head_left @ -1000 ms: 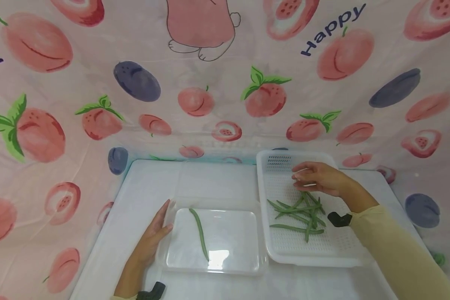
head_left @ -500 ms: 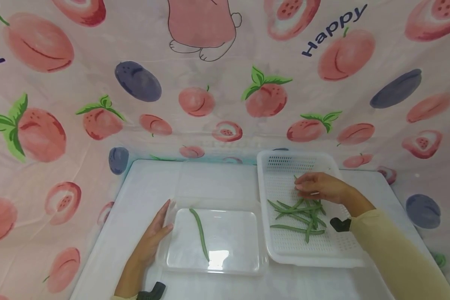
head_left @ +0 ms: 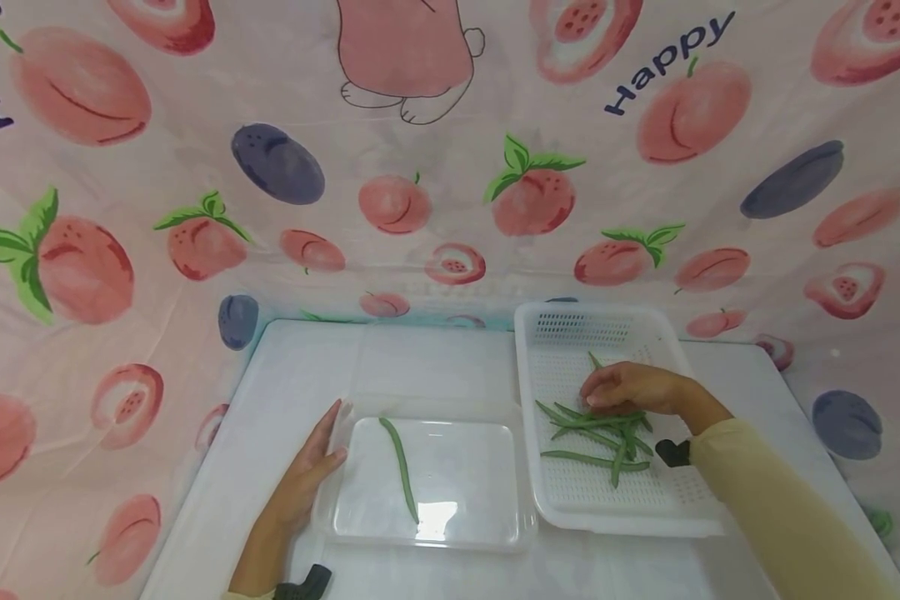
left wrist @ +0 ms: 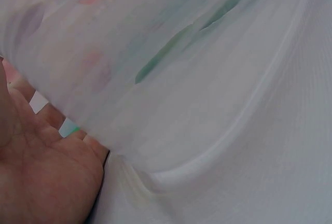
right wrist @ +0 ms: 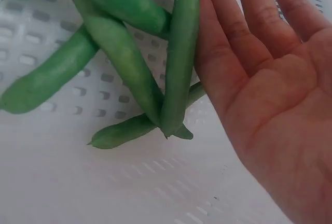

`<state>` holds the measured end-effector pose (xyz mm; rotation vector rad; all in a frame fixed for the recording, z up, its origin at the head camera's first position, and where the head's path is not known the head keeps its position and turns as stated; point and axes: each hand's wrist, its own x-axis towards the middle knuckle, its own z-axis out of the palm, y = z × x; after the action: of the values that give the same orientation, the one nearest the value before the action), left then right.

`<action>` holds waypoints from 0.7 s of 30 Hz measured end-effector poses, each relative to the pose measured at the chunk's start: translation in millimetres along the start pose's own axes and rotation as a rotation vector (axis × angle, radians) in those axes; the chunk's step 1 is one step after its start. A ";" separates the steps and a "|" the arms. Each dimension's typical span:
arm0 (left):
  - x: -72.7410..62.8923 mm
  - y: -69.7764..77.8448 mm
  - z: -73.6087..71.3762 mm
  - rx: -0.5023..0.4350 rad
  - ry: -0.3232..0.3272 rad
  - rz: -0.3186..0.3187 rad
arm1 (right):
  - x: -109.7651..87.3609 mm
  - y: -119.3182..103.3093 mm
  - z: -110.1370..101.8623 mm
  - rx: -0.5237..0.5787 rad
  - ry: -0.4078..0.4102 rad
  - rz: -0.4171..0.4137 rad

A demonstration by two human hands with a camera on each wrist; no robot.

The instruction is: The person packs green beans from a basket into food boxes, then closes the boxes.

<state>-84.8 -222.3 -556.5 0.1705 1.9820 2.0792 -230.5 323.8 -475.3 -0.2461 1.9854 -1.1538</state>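
On the left, my left hand (head_left: 309, 471) rests against the left side of a clear plastic container (head_left: 465, 467), fingers extended along its wall. A single green bean (head_left: 400, 468) lies across this container. In the left wrist view the palm (left wrist: 46, 177) shows beside the translucent wall. My right hand (head_left: 637, 388) is low in a white perforated basket (head_left: 528, 483), over a pile of green beans (head_left: 615, 437). The right wrist view shows its fingers (right wrist: 223, 53) extended alongside one bean (right wrist: 181, 53); its thumb is hidden there.
The container and basket stand side by side on a white table (head_left: 300, 358). Behind them hangs a pink cloth (head_left: 435, 150) printed with fruit. The basket's back wall (head_left: 585, 321) stands close to the cloth.
My right hand has moved down and slightly toward me, onto the beans in the basket; a bean tip now shows beyond its fingers. The left hand and container have stayed put.
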 end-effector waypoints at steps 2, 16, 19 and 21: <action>0.0 -0.1 -0.1 0.001 0.001 0.001 | 1.0 -0.7 1.5 -0.024 -0.006 0.016; 0.0 0.0 0.5 0.001 0.004 0.009 | 8.0 5.8 4.8 -0.197 -0.045 0.027; -0.5 -0.3 0.4 0.000 0.006 0.006 | 9.9 7.7 5.7 -0.209 -0.037 0.032; -0.8 -0.2 0.5 0.002 0.007 0.005 | 11.3 8.9 5.9 -0.223 -0.037 0.023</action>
<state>-83.9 -222.1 -556.6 0.1690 1.9895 2.0834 -231.7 319.1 -490.0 -0.3556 2.0790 -0.9066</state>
